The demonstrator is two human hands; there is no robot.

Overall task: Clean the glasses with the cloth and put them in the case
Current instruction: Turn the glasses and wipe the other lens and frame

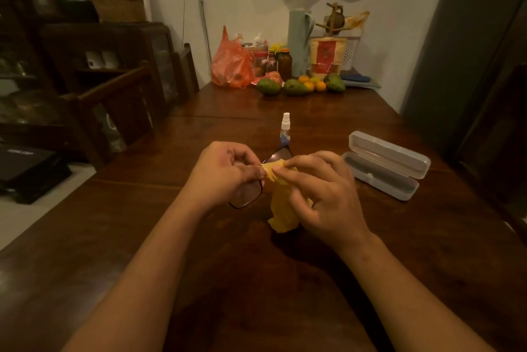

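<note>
Wooden table (242,280); curled fingertips (281,169) on cloth (282,209), glasses (246,194)

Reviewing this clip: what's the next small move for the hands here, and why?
Probably slide the yellow cloth along a lens: the right hand pinches it on the glasses near the bridge, and the left hand grips the frame. The case lies open to the right, so casing likely comes later.
</note>
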